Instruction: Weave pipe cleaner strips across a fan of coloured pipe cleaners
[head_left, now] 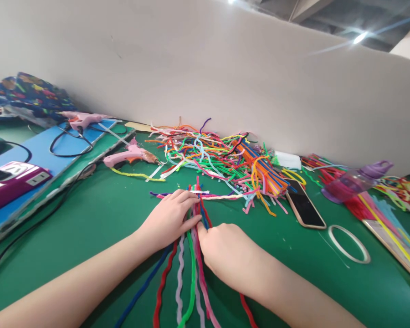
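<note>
Several pipe cleaners in blue, red, lilac, green and pink fan out toward me across the table, with a few crosswise ones at their far end. My left hand lies over the far part of the bundle, its fingers and thumb closed around it and pressing it down. Against the bundle's right side, my right hand has its fingers curled and its index fingertip on the stems. Its thumb and the underside of the grip are hidden.
A heap of loose pipe cleaners lies at the back. Pink glue guns and a purple power strip are on the left. Rightward are a phone, a tape ring and a purple bottle.
</note>
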Action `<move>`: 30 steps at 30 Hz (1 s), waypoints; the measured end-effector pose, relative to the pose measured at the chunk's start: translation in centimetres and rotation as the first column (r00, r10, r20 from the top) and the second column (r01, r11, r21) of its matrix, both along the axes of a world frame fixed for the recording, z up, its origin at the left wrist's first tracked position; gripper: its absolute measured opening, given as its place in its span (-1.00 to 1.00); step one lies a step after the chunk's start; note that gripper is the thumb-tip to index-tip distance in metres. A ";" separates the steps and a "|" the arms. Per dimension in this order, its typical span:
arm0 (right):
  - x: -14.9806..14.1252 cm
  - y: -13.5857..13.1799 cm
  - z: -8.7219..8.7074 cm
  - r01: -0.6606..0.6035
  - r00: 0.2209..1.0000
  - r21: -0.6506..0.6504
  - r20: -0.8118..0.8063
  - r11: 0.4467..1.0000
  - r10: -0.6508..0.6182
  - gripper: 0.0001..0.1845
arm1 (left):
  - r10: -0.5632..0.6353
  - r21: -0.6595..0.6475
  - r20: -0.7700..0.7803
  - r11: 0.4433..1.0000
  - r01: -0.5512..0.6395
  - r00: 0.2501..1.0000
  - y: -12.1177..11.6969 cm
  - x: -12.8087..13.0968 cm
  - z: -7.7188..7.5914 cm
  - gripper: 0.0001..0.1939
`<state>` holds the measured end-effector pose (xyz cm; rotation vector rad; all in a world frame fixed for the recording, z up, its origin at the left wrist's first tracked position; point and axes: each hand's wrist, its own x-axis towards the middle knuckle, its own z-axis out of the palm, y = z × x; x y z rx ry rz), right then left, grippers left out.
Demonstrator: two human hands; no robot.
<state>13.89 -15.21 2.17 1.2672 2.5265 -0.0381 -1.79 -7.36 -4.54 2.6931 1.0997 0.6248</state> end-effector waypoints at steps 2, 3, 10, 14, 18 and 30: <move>-0.1 -0.2 0.0 -0.020 1.000 -0.012 0.011 1.000 0.020 -0.61 | 0.000 -0.001 0.003 1.000 0.000 1.000 0.1 0.0 -0.1 -0.57; -0.2 -0.3 0.1 -0.025 1.000 -0.018 0.014 1.000 0.025 -0.62 | -0.002 -0.001 0.005 1.000 0.002 1.000 0.1 -0.1 -0.2 -0.56; 0.4 -0.4 1.5 -0.016 0.999 -0.105 -0.041 0.994 0.012 -0.82 | -0.033 0.003 0.016 0.999 0.033 0.999 0.2 -0.1 -0.3 -0.65; 0.3 -0.2 1.4 0.076 0.993 -0.042 -0.083 0.996 -0.079 -0.81 | -0.035 0.007 0.026 0.999 0.035 0.999 0.1 0.1 -0.1 -0.69; 0.3 0.4 0.7 0.103 0.993 -0.024 -0.051 0.994 -0.104 -0.78 | -0.038 0.007 0.028 0.999 0.038 0.999 0.0 0.2 -0.1 -0.69; 0.3 1.4 -0.3 0.200 0.976 -0.026 -0.080 0.979 -0.202 -0.73 | -0.047 0.021 0.029 0.999 0.046 0.998 0.3 0.1 -0.4 -0.73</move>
